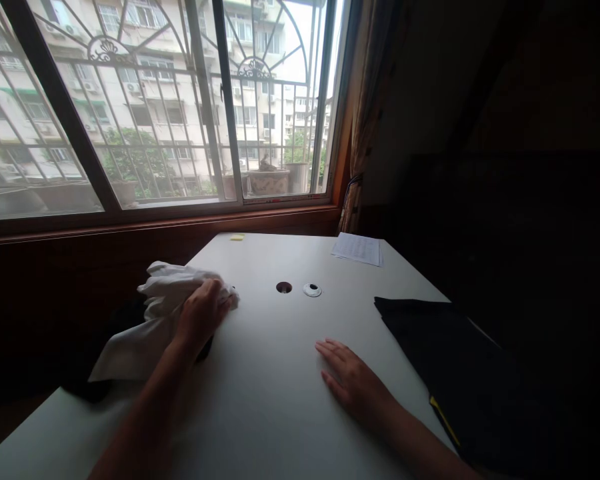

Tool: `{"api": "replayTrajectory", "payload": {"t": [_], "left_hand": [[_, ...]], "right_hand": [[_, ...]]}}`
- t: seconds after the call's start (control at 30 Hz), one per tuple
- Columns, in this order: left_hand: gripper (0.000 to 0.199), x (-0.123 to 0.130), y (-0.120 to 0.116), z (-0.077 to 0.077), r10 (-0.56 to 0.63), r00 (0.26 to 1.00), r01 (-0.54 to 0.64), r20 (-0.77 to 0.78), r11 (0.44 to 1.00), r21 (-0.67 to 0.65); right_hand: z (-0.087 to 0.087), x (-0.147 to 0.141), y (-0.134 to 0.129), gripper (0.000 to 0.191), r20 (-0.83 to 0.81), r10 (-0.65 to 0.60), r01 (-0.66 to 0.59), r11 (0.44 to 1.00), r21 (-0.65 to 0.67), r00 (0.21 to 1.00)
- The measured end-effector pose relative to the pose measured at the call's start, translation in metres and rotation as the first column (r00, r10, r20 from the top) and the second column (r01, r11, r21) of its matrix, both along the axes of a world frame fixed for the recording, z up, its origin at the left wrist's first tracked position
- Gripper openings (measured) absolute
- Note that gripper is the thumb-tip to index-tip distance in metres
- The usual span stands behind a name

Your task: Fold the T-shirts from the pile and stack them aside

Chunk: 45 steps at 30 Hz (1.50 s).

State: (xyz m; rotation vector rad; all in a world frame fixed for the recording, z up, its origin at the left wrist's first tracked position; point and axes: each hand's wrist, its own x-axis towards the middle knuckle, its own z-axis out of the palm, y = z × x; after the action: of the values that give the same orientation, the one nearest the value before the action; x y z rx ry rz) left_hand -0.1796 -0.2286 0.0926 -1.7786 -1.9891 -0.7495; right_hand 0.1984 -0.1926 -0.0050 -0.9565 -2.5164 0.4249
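Note:
My left hand (200,313) is closed on a bunched piece of white cloth (167,287) at the left side of the white table (265,387). What kind of garment or cloth it is, I cannot tell. Beneath it lies dark fabric (90,390), partly covered and reaching over the table's left edge. My right hand (350,380) rests on the tabletop with its fingers stretched out, holding nothing. Dark folded fabric (450,360) lies to the right of that hand, with a thin yellow strip along its near edge.
Past the hands, a round cable hole (284,287) opens in the tabletop beside its loose white cover (312,290). Papers (359,249) lie at the far right corner, and a yellow note (237,237) at the far left. A barred window and a tied curtain (355,167) stand behind.

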Motion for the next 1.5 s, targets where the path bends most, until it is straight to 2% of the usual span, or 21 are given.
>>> {"api": "replayTrajectory", "payload": {"t": [0.07,0.13,0.2,0.27,0.33,0.37,0.47,0.53,0.6,0.77,0.87,0.93,1.03,1.13,1.23,1.3,1.4,1.47,1.5], "left_hand": [[0.015,0.023,0.005,-0.007,-0.165,0.986,0.166,0.029,0.986,-0.006],[0.012,0.052,0.007,-0.017,-0.387,0.920,0.389,0.067,0.920,-0.036],[0.011,0.081,0.005,-0.024,-0.612,0.783,0.621,0.113,0.779,-0.085],[0.017,0.107,-0.002,-0.027,-0.788,0.594,0.803,0.161,0.570,-0.174],[0.023,0.122,-0.010,-0.025,-0.849,0.499,0.861,0.173,0.463,-0.209],[0.025,0.125,-0.013,-0.024,-0.857,0.486,0.867,0.171,0.450,-0.212],[0.030,0.117,-0.014,-0.020,-0.835,0.533,0.840,0.135,0.505,-0.198],[0.030,0.104,-0.011,-0.019,-0.801,0.591,0.799,0.095,0.566,-0.204],[0.030,0.090,-0.006,-0.019,-0.746,0.662,0.739,0.068,0.636,-0.222],[0.037,0.063,0.008,-0.030,-0.565,0.813,0.582,0.141,0.774,-0.251],[0.036,0.054,0.017,-0.043,-0.473,0.868,0.496,0.155,0.841,-0.214],[0.032,0.052,0.022,-0.052,-0.441,0.885,0.465,0.150,0.860,-0.212],[0.037,0.054,0.024,-0.060,-0.436,0.865,0.493,0.248,0.830,-0.261],[0.046,0.061,0.020,-0.060,-0.464,0.766,0.612,0.445,0.737,-0.286],[0.052,0.071,0.015,-0.056,-0.478,0.640,0.726,0.601,0.632,-0.271],[0.053,0.075,0.013,-0.055,-0.465,0.569,0.771,0.679,0.588,-0.244],[0.048,0.077,0.013,-0.055,-0.450,0.474,0.806,0.757,0.567,-0.168],[0.041,0.075,0.015,-0.055,-0.443,0.438,0.799,0.782,0.591,-0.113],[0.039,0.074,0.016,-0.055,-0.441,0.429,0.788,0.789,0.610,-0.087]], "right_hand": [[-0.002,0.000,0.000,0.055,-0.027,-0.007,0.007,1.000,0.004,1.000],[-0.005,0.000,0.001,0.063,-0.070,0.001,0.001,1.000,0.025,0.998],[-0.006,0.000,0.003,0.073,-0.130,0.012,-0.004,0.998,0.063,0.991],[-0.006,0.000,0.004,0.078,-0.188,0.017,0.002,0.995,0.103,0.982],[-0.006,0.000,0.006,0.078,-0.214,0.025,-0.001,0.994,0.113,0.977],[-0.006,0.001,0.006,0.076,-0.218,0.030,-0.007,0.994,0.108,0.976],[-0.005,0.000,0.006,0.054,-0.221,0.006,0.011,0.997,0.077,0.975],[-0.004,-0.002,0.006,0.034,-0.209,-0.038,0.053,0.996,0.070,0.977],[-0.001,-0.003,0.005,0.023,-0.182,-0.071,0.085,0.994,0.072,0.981],[0.008,0.001,0.004,0.022,-0.187,-0.139,0.159,0.982,0.100,0.973],[0.012,0.008,0.008,0.024,-0.249,-0.226,0.257,0.961,0.099,0.942],[0.015,0.014,0.012,0.024,-0.331,-0.266,0.309,0.947,0.085,0.905],[0.022,0.022,0.017,0.028,-0.469,-0.266,0.350,0.931,0.101,0.842],[0.029,0.024,0.015,0.033,-0.540,-0.217,0.332,0.935,0.124,0.813],[0.031,0.019,0.010,0.031,-0.482,-0.109,0.185,0.976,0.113,0.869],[0.030,0.016,0.007,0.041,-0.402,-0.043,0.074,0.995,0.060,0.915],[0.028,0.015,0.008,0.070,-0.303,-0.041,0.012,0.995,-0.098,0.952],[0.030,0.016,0.010,0.081,-0.232,-0.068,0.027,0.984,-0.175,0.970],[0.032,0.016,0.010,0.081,-0.196,-0.069,0.032,0.982,-0.187,0.978]]}}
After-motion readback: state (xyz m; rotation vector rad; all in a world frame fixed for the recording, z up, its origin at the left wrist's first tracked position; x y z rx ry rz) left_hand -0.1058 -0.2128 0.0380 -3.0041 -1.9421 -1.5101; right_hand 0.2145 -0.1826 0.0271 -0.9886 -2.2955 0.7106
